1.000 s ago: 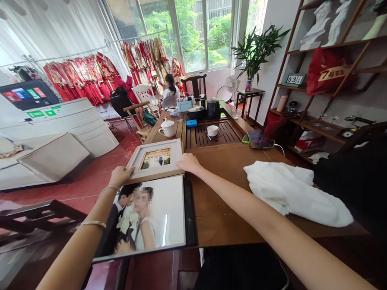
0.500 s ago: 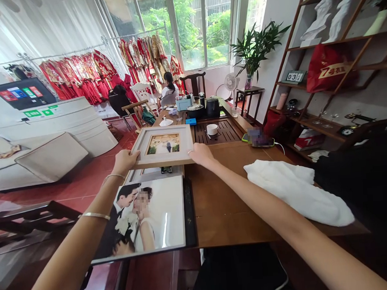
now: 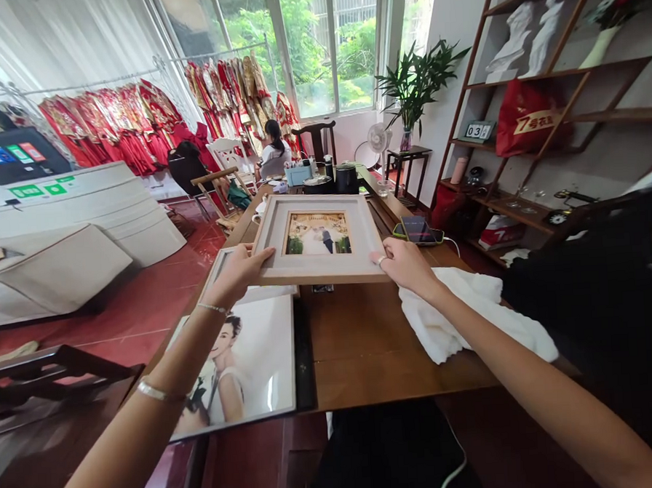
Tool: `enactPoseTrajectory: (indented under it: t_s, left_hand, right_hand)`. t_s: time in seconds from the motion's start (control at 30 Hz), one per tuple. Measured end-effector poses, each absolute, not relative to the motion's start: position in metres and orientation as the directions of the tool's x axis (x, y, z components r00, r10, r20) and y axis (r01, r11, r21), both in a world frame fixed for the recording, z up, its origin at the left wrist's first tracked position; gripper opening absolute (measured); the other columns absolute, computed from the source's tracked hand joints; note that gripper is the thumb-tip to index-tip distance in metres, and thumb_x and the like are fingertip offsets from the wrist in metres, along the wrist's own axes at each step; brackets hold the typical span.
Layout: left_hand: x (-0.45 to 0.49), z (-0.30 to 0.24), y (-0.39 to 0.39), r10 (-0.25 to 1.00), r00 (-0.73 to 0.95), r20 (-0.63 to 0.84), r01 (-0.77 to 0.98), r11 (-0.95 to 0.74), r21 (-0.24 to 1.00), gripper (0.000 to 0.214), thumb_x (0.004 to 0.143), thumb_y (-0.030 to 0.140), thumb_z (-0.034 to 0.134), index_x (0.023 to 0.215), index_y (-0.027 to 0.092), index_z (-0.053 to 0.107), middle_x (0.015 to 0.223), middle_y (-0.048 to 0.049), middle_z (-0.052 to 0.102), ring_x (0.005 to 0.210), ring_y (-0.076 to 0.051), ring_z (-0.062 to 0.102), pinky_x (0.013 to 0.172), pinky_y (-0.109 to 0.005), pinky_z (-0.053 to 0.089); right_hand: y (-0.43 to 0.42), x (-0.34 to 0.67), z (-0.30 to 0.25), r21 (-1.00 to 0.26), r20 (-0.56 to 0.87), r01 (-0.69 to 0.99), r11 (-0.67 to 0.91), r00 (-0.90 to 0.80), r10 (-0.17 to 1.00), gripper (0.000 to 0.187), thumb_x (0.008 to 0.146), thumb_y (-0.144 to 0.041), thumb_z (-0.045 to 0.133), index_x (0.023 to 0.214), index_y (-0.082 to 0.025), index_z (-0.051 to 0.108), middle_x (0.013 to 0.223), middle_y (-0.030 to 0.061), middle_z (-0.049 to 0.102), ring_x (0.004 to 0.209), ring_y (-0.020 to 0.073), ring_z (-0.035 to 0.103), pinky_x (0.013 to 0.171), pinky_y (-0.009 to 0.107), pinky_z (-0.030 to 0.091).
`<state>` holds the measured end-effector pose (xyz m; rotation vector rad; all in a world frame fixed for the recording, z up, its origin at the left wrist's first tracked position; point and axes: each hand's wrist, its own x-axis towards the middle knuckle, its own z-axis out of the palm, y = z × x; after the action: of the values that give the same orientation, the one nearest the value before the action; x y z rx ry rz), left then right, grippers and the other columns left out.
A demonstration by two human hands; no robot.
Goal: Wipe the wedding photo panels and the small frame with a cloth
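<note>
A pale wooden picture frame [image 3: 322, 272] with a wide light mat and a small photo in its middle is held up over the table. My left hand [image 3: 238, 270] grips its left edge, thumb on top. On the opposite edge, my right hand [image 3: 406, 265] is closed round the near right corner. Under the left forearm lies a large wedding portrait [image 3: 266, 349] with a glossy surface, partly hidden by that arm. Another light frame [image 3: 220, 261] shows behind the left hand, mostly covered. A white towel [image 3: 444, 318] lies crumpled beneath the right forearm.
The brown wooden table [image 3: 358, 351] carries a phone [image 3: 419, 230] with a cable at right and a dark pot [image 3: 346, 177] at the far end. A person in black sits close at right; another person [image 3: 274, 150] is farther back. Shelves [image 3: 518, 146] stand along the right wall.
Both hands have carried the picture frame to the right, off the stack at left and over the middle of the table. The view has shifted slightly.
</note>
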<state>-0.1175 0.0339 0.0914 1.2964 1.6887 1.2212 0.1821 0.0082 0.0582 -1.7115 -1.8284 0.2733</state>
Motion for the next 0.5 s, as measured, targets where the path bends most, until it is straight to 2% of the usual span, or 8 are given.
enactPoseTrajectory:
  t_s: [0.13,0.2,0.27,0.33,0.37,0.43,0.47,0.5]
  left_hand:
    - [-0.099,0.071,0.004,0.946,-0.324,-0.028,0.299,0.130,0.945,0.038,0.059,0.037,0.077,0.083,0.017,0.055,0.063,0.0027,0.062,0.057,-0.015,0.056,0.054,-0.024,0.040]
    - [-0.094,0.062,-0.011,0.945,-0.322,-0.059,0.261,0.148,0.954,0.037,0.060,0.036,0.076,0.084,0.017,0.054,0.064,0.0026,0.063,0.057,-0.015,0.058,0.056,-0.025,0.042]
    - [-0.092,0.055,-0.024,0.947,-0.314,-0.063,0.221,0.137,0.966,0.040,0.060,0.038,0.075,0.088,0.017,0.056,0.065,0.0022,0.064,0.058,-0.015,0.060,0.057,-0.025,0.043]
    - [-0.092,0.051,-0.035,0.951,-0.302,-0.067,0.193,0.130,0.972,0.043,0.059,0.039,0.075,0.090,0.016,0.057,0.068,0.0006,0.066,0.059,-0.015,0.060,0.056,-0.025,0.043]
    - [-0.093,0.051,-0.039,0.953,-0.296,-0.065,0.189,0.125,0.974,0.044,0.059,0.039,0.075,0.092,0.016,0.057,0.070,-0.0002,0.067,0.060,-0.015,0.061,0.056,-0.025,0.043]
    - [-0.092,0.051,-0.047,0.953,-0.297,-0.060,0.187,0.120,0.975,0.048,0.059,0.041,0.076,0.095,0.016,0.057,0.074,-0.0007,0.068,0.061,-0.015,0.062,0.057,-0.025,0.044]
    - [-0.091,0.051,-0.049,0.953,-0.299,-0.049,0.188,0.110,0.976,0.049,0.059,0.042,0.075,0.096,0.016,0.057,0.076,-0.0008,0.068,0.062,-0.015,0.062,0.058,-0.026,0.045]
    - [-0.090,0.050,-0.052,0.952,-0.303,-0.036,0.188,0.097,0.977,0.050,0.059,0.043,0.075,0.097,0.016,0.057,0.078,-0.0010,0.068,0.063,-0.015,0.062,0.060,-0.026,0.045]
  right_hand:
    - [-0.024,0.202,0.046,-0.547,0.271,0.826,0.135,0.021,0.962,0.030,0.081,-0.034,0.054,0.061,-0.023,0.034,0.057,-0.0023,0.046,0.055,0.0144,0.041,0.054,0.029,0.023]
    - [-0.037,0.210,0.038,-0.541,0.230,0.829,0.143,-0.017,0.973,0.030,0.083,-0.038,0.053,0.063,-0.023,0.037,0.057,-0.0021,0.048,0.055,0.0151,0.043,0.054,0.029,0.026]
    - [-0.047,0.221,0.031,-0.538,0.179,0.816,0.210,-0.132,0.975,0.029,0.087,-0.045,0.049,0.069,-0.023,0.046,0.064,0.0004,0.055,0.060,0.0173,0.050,0.057,0.029,0.034]
    - [-0.052,0.237,0.023,-0.499,0.199,0.799,0.336,-0.272,0.942,0.035,0.088,-0.054,0.049,0.085,-0.021,0.059,0.087,0.0073,0.065,0.082,0.0230,0.060,0.072,0.034,0.044]
    - [-0.053,0.247,0.018,-0.448,0.228,0.806,0.385,-0.314,0.922,0.042,0.085,-0.059,0.051,0.098,-0.021,0.063,0.106,0.0113,0.066,0.100,0.0280,0.059,0.085,0.041,0.045]
    - [-0.053,0.266,0.007,-0.312,0.268,0.874,0.372,-0.295,0.917,0.064,0.075,-0.068,0.061,0.123,-0.026,0.061,0.139,0.0153,0.051,0.131,0.0404,0.040,0.103,0.060,0.031]
    - [-0.053,0.274,0.001,-0.262,0.241,0.915,0.306,-0.245,0.939,0.073,0.070,-0.070,0.065,0.130,-0.029,0.058,0.147,0.0155,0.043,0.137,0.0454,0.031,0.103,0.068,0.025]
    - [-0.052,0.282,-0.006,-0.228,0.197,0.944,0.237,-0.194,0.961,0.078,0.066,-0.069,0.068,0.132,-0.031,0.056,0.150,0.0156,0.040,0.138,0.0485,0.027,0.101,0.072,0.024]
